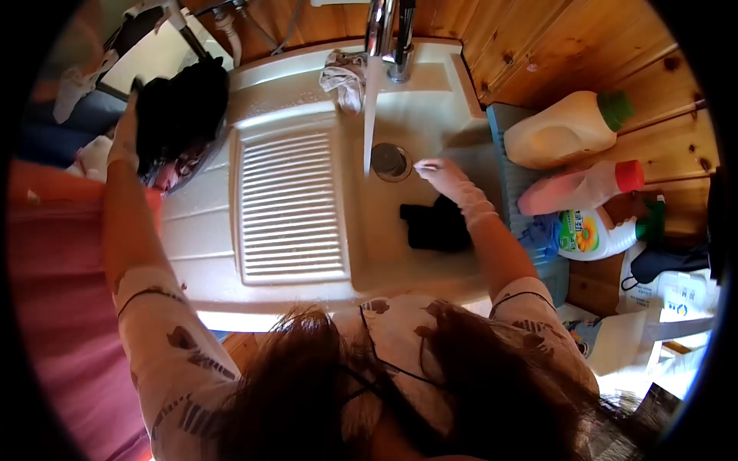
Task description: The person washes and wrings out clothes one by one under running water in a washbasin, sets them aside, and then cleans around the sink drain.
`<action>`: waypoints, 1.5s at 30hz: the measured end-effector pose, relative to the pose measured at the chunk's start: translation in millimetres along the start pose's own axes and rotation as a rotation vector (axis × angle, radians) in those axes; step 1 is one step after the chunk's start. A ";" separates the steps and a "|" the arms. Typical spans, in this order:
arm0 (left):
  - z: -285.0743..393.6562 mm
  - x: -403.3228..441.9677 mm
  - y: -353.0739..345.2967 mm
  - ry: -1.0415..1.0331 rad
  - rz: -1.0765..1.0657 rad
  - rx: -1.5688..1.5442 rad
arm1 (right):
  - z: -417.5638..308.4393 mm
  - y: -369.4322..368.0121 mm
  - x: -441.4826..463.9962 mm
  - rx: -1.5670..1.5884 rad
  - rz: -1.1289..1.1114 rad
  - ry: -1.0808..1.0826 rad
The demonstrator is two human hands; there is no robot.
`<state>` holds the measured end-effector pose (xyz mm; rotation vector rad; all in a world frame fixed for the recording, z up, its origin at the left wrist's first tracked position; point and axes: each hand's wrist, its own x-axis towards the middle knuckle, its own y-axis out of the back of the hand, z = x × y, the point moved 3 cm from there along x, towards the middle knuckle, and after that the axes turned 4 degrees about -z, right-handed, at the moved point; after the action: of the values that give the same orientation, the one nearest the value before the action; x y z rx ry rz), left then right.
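See black cloth (437, 225) in the basin (384, 261), right of centre, just below the right hand (440, 174), well apart from the left hand (124, 144) at upper left. Runs roughly left to right; looks matt, flat, partly hidden by the arm (494, 242). Note curled right hand, cannot tell whether around anything; left hand beside dark clothes (181, 107), cannot tell whether gripping.

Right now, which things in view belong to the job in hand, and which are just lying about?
Likely in the job:
- dark cloth heap, at your left hand
- black cloth in the sink, near your right hand
- running tap

Seemingly lying about:
- green-capped bottle
- red-capped bottle
- spray bottle
- pale rag
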<state>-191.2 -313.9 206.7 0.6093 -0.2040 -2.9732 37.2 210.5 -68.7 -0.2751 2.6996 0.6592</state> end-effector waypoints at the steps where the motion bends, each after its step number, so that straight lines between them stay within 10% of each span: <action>1: -1.7 8.6 2.7 0.013 0.048 -0.019 | 33.2 -9.2 34.7 -0.039 -0.006 0.008; 12: 30.3 -26.0 26.3 -0.832 0.771 1.249 | -9.9 -93.6 98.5 -0.792 0.145 -0.090; 15: 27.2 -44.4 10.2 -0.717 0.665 1.010 | 17.4 -119.6 81.6 -1.087 0.107 0.254; 19: 25.1 -52.3 0.8 -0.754 0.680 1.073 | -10.2 -109.5 11.0 -0.868 -0.432 0.080; 26: -10.3 -150.3 -107.6 -1.128 0.187 0.750 | 33.3 -81.0 116.6 -1.054 -0.096 -0.118; 32: -135.5 -182.5 -154.5 -0.893 -0.102 0.724 | 41.6 -82.0 142.5 -1.010 -0.124 -0.124; 35: -160.7 -194.0 -157.8 -0.536 -0.179 0.640 | 6.0 -31.6 111.1 -0.792 0.098 0.053; 37: -191.3 -182.1 -149.3 -0.551 -0.202 0.486 | 13.4 -14.7 100.7 0.461 -0.034 0.072; 39: -202.9 -178.4 -153.1 -0.449 -0.186 0.404 | -18.0 1.4 83.1 1.049 -0.131 -0.063; 45: -231.3 -162.6 -193.3 -0.368 -0.252 0.187 | -3.3 -23.3 101.3 0.652 -0.101 0.138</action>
<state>35.9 -128.7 29.3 0.0992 -0.4705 -3.3151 -50.9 178.1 -113.6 -0.2856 2.8275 -0.2897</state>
